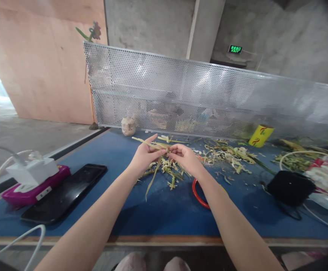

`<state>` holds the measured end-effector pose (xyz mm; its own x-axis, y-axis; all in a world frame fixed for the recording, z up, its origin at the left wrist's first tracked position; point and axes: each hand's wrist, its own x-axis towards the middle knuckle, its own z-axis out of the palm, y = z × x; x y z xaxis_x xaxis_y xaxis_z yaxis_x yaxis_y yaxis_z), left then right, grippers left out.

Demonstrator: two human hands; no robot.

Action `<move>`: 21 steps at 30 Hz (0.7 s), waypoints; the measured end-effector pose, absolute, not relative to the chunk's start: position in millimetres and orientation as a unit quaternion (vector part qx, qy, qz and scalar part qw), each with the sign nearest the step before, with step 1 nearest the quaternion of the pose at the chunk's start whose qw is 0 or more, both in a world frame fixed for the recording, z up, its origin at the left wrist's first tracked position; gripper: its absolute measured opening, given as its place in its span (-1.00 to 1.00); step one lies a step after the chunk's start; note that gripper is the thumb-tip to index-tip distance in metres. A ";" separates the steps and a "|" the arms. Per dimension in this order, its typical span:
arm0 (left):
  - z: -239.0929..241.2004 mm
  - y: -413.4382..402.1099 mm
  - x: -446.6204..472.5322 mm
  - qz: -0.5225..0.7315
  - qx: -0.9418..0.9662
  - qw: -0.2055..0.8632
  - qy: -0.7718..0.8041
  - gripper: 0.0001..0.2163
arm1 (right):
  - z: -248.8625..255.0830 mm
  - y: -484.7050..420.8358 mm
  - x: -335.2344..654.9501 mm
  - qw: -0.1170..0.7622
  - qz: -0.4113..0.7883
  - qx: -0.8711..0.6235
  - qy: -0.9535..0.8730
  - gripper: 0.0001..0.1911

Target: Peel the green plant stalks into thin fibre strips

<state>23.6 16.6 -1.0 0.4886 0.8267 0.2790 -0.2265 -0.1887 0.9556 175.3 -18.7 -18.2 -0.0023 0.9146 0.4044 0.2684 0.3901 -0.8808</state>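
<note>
Above the middle of the blue table, my left hand (147, 153) and my right hand (186, 160) meet fingertip to fingertip. Both pinch a dry, yellow-green leaf strip (153, 180); one end hangs down below the fingers, and the part between the fingertips is small and partly hidden. My left index finger sticks out, away from the pinch. Under and behind the hands lie torn plant scraps (173, 174), pale green and yellow. A red ring-shaped thing (197, 195) rests on the table, partly covered by my right forearm.
At left are a black phone (67, 194) and a purple power strip (35, 192) with white plugs. More scraps (231, 154), a yellow tube (261, 136) and a black pouch-like thing (290, 188) lie right. A perforated metal screen (158, 75) borders the back, near a whitish lump (128, 126).
</note>
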 end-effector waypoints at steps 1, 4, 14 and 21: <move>-1.3 16.8 23.6 0.440 0.633 0.592 0.233 -0.22 | -17.9 -18.7 175.6 0.538 0.307 -0.460 -0.636 -0.89; -3.7 18.3 24.3 0.442 0.622 0.608 0.220 -0.22 | -15.5 -20.4 176.9 0.541 0.317 -0.455 -0.633 -0.91; -4.1 15.9 26.1 0.469 0.612 0.598 0.220 -0.20 | -16.6 -19.4 181.2 0.544 0.321 -0.440 -0.638 -0.86; -3.4 16.5 24.4 0.440 0.635 0.608 0.181 -0.20 | -15.1 -21.3 180.0 0.539 0.348 -0.439 -0.629 -0.78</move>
